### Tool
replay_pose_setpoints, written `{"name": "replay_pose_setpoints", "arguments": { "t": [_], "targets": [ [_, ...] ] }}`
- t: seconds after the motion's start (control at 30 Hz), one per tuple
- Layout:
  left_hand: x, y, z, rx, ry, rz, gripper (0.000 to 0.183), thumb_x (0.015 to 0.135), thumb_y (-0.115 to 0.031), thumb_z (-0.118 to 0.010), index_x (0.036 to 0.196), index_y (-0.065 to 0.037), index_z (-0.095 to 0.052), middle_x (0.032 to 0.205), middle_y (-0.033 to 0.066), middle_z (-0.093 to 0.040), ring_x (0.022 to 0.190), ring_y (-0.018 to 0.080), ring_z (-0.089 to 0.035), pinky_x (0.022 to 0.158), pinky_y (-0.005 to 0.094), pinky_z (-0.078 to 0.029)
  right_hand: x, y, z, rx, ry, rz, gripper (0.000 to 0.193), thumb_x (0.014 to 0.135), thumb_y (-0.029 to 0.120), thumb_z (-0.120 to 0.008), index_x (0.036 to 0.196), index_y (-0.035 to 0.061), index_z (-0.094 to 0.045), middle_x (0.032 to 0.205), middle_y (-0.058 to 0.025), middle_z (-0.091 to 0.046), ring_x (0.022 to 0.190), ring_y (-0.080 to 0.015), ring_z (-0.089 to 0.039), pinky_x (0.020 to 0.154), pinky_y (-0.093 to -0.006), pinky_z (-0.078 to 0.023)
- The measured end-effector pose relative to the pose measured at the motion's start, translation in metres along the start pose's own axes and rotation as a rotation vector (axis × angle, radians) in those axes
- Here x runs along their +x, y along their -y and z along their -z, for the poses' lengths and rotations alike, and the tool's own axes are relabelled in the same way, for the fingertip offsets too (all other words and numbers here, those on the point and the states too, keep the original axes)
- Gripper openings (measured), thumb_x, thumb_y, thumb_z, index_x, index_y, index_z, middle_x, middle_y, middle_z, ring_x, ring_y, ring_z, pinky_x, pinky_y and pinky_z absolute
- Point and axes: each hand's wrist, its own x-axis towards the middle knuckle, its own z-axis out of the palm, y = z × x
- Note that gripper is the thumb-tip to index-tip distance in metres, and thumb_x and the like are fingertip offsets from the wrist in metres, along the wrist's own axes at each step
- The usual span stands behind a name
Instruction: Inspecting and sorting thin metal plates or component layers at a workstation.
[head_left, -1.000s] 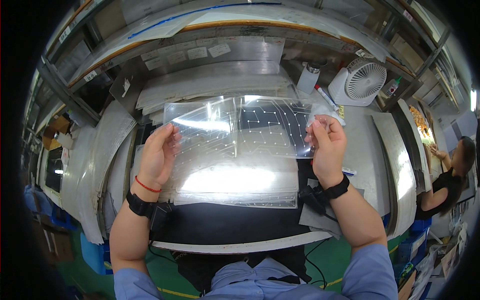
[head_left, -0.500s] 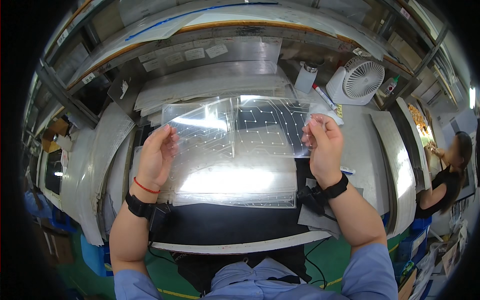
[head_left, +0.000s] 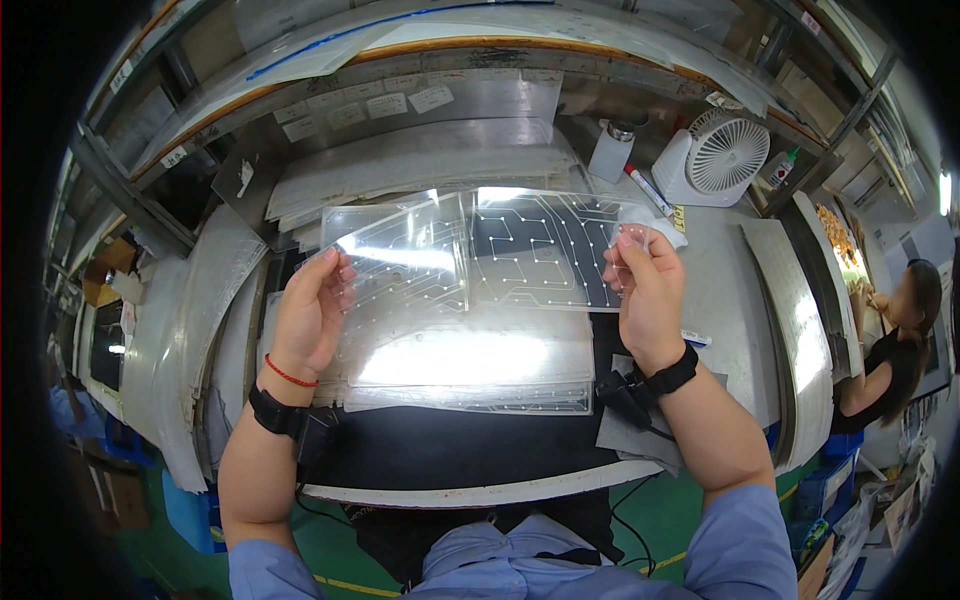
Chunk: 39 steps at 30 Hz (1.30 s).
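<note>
Between my hands a clear plastic sheet (head_left: 540,235) printed with white lines and dots is held up, bowed and glossy. My left hand (head_left: 315,305) pinches its left edge between thumb and fingers. At the opposite edge, the thumb and fingers of my right hand (head_left: 648,290) are closed on it. Under the raised sheet lies a stack of similar clear sheets (head_left: 470,395), with strong glare across its top. That stack rests on a black mat (head_left: 450,450).
Behind are piled flat sheets (head_left: 420,165). At the back right stand a white fan (head_left: 722,155), a white bottle (head_left: 611,152) and a red-capped marker (head_left: 650,192). More sheet stacks flank the bench, left (head_left: 185,340) and right (head_left: 795,330). A person (head_left: 890,350) works at far right.
The held sheet has tilted very slightly, and the glare on it has shifted. Both hands keep their grip in nearly the same place.
</note>
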Motion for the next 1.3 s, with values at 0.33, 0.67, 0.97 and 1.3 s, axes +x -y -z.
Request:
{"name": "replay_pose_setpoints", "arguments": {
  "t": [0.33, 0.67, 0.97, 1.3],
  "targets": [
    [-0.0001, 0.0001, 0.0014, 0.006, 0.035, -0.009, 0.016, 0.097, -0.023, -0.057, 0.094, -0.009, -0.064, 0.083, -0.0024, -0.062, 0.075, 0.0061, -0.055, 0.065, 0.0199, -0.044, 0.0008, 0.0003, 0.0006, 0.007, -0.009, -0.023, 0.018, 0.092, 0.017, -0.063, 0.104, 0.0029, -0.060, 0.079, -0.0035, -0.066, 0.059, -0.0064, -0.055, 0.056, -0.0192, -0.040],
    [-0.0008, 0.0001, -0.0007, 0.024, 0.010, -0.013, 0.016, 0.096, -0.023, -0.058, 0.093, -0.009, -0.065, 0.083, -0.0029, -0.064, 0.075, 0.0062, -0.057, 0.065, 0.0202, -0.044, -0.0019, 0.0033, -0.0012, -0.021, 0.008, 0.079, 0.018, 0.092, 0.012, -0.062, 0.105, 0.0002, -0.059, 0.078, -0.0031, -0.064, 0.065, -0.0068, -0.057, 0.061, -0.0208, -0.047],
    [-0.0018, -0.0004, -0.0014, 0.054, 0.033, -0.034, 0.016, 0.097, -0.023, -0.058, 0.093, -0.010, -0.065, 0.083, -0.0033, -0.063, 0.075, 0.0059, -0.056, 0.065, 0.0203, -0.044, -0.0035, 0.0058, -0.0024, -0.026, 0.014, 0.104, 0.017, 0.092, 0.010, -0.062, 0.105, -0.0006, -0.059, 0.079, -0.0034, -0.063, 0.070, -0.0076, -0.058, 0.063, -0.0215, -0.048],
    [-0.0018, 0.0008, -0.0005, 0.081, 0.035, -0.045, 0.016, 0.097, -0.024, -0.057, 0.093, -0.009, -0.064, 0.083, -0.0030, -0.061, 0.074, 0.0070, -0.054, 0.065, 0.0218, -0.042, 0.0002, 0.0033, 0.0008, -0.015, 0.012, 0.074, 0.018, 0.092, 0.012, -0.062, 0.105, -0.0001, -0.060, 0.078, -0.0035, -0.063, 0.066, -0.0066, -0.056, 0.061, -0.0210, -0.046]
  ]
}}
